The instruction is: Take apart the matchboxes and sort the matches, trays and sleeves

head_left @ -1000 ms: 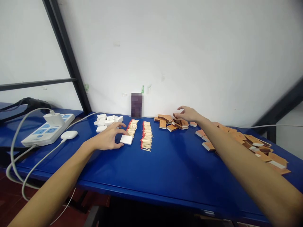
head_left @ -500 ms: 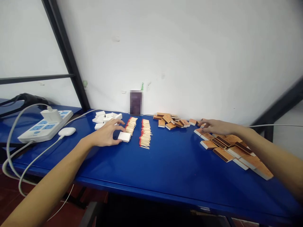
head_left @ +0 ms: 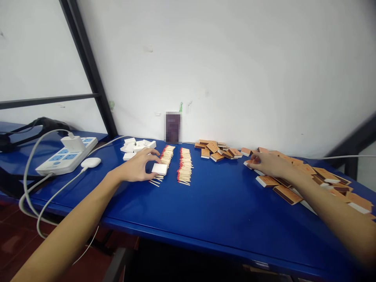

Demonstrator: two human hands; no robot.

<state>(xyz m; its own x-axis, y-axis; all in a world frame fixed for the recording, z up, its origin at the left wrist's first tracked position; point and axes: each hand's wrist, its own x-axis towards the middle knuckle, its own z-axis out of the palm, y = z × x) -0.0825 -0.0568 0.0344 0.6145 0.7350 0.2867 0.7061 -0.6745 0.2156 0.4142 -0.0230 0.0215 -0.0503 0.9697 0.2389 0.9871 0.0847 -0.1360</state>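
Observation:
My left hand (head_left: pixel 135 167) rests on the blue table (head_left: pixel 205 211), its fingers closed round a small white tray (head_left: pixel 159 169) that lies over the near end of the left row of matches (head_left: pixel 166 156). A second row of red-tipped matches (head_left: pixel 185 165) lies just to the right. My right hand (head_left: pixel 268 163) reaches over a spread of orange matchbox sleeves (head_left: pixel 289 184), its fingertips pinching one orange sleeve (head_left: pixel 249 162) at the spread's left end.
A pile of white trays (head_left: pixel 135 147) sits behind my left hand. More orange sleeves (head_left: pixel 219 150) lie near the wall. A white power strip (head_left: pixel 67 155) with a plugged charger, cables and a white pod (head_left: pixel 91 162) occupy the left end. A black frame post (head_left: pixel 88 66) rises at the back left.
My right hand has moved from the far sleeve pile to the right-hand spread of sleeves and closed on one there. My left hand has stayed on the white tray.

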